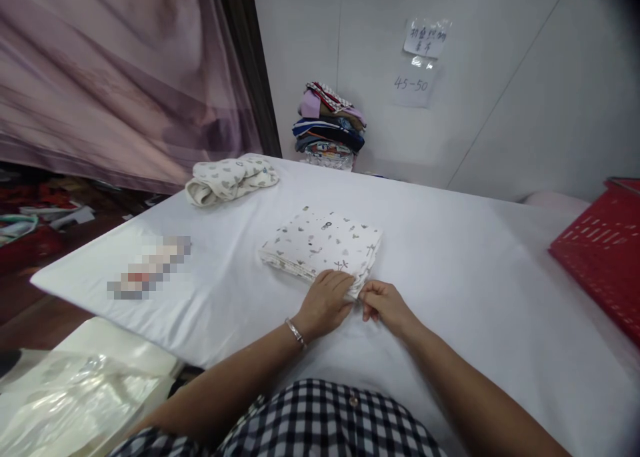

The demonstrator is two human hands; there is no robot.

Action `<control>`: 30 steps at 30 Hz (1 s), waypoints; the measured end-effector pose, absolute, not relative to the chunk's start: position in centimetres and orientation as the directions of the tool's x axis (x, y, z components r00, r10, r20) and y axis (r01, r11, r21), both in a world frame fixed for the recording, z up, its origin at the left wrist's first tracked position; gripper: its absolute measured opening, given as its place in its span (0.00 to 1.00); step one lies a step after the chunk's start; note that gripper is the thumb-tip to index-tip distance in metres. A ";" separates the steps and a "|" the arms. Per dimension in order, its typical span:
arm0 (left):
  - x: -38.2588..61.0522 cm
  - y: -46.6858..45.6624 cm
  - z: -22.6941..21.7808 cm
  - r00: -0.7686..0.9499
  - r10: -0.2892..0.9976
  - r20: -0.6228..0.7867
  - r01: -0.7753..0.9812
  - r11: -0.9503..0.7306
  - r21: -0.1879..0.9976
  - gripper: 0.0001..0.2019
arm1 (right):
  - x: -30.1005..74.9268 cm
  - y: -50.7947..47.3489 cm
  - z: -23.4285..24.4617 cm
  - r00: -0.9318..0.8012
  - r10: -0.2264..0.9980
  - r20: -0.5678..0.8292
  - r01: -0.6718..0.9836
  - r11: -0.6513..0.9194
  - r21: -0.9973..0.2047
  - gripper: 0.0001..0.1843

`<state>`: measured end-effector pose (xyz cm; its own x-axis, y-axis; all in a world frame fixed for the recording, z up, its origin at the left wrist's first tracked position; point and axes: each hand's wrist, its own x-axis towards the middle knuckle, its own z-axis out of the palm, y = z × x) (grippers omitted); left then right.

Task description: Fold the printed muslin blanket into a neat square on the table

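A folded white cloth with small grey prints (pixel 320 243) lies flat on the white table (pixel 450 257) in front of me. My left hand (pixel 325 302), with a bracelet at the wrist, rests curled on the cloth's near corner and grips its edge. My right hand (pixel 384 305) pinches the same near corner from the right, fingers closed on the fabric. Both hands meet at that corner.
A crumpled patterned cloth (pixel 230 179) lies at the far left of the table. A stack of folded clothes (pixel 329 127) stands against the back wall. A red basket (pixel 603 250) sits at the right edge. A clear plastic bag (pixel 65 397) lies at lower left.
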<state>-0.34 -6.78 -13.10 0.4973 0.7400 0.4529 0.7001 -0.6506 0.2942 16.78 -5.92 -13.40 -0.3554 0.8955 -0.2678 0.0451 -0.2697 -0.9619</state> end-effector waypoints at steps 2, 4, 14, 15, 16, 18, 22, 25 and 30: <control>-0.3 -6.5 -13.0 0.485 0.743 0.461 0.713 -0.642 0.284 0.13 | 16.8 -5.9 -13.2 -0.355 0.894 -0.273 0.028 -0.282 -0.959 0.08; -0.3 -6.0 -12.8 0.452 0.755 0.476 0.722 -0.623 0.302 0.09 | 17.0 -5.7 -13.0 -0.342 0.900 -0.268 0.010 -0.282 -0.959 0.09; -1.1 -4.9 -10.8 0.268 0.852 0.451 0.717 -0.489 0.497 0.04 | 19.5 -4.5 -13.3 -0.292 0.895 -0.337 0.353 -0.227 -0.908 0.05; -1.1 -4.9 -10.9 0.267 0.847 0.459 0.715 -0.493 0.495 0.04 | 19.4 -4.7 -13.4 -0.308 0.898 -0.314 0.395 -0.179 -0.901 0.05; -1.1 -5.0 -11.0 0.264 0.843 0.468 0.715 -0.497 0.492 0.05 | 19.3 -4.9 -13.5 -0.322 0.901 -0.291 0.435 -0.132 -0.891 0.06; -1.1 -5.0 -11.2 0.269 0.832 0.485 0.716 -0.509 0.477 0.07 | 19.0 -5.3 -13.8 -0.332 0.901 -0.280 0.498 -0.085 -0.863 0.10; -1.1 -4.9 -11.6 0.296 0.794 0.531 0.712 -0.554 0.431 0.09 | 18.0 -5.6 -13.9 -0.326 0.870 -0.370 0.489 -0.180 -0.854 0.14; -1.1 -4.9 -11.7 0.297 0.768 0.567 0.712 -0.574 0.405 0.09 | 17.4 -5.4 -13.8 -0.323 0.832 -0.452 0.388 -0.319 -0.865 0.12; -1.2 -4.8 -11.9 0.349 0.746 0.567 0.710 -0.605 0.360 0.10 | 17.4 -5.3 -13.3 -0.325 0.810 -0.488 0.241 -0.428 -0.871 0.11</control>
<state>-1.21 -4.77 -11.93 0.3488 0.7463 0.5669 0.7102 -0.6052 0.3597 17.36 -5.29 -13.31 -0.3254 0.8101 -0.4878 0.2411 -0.4277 -0.8712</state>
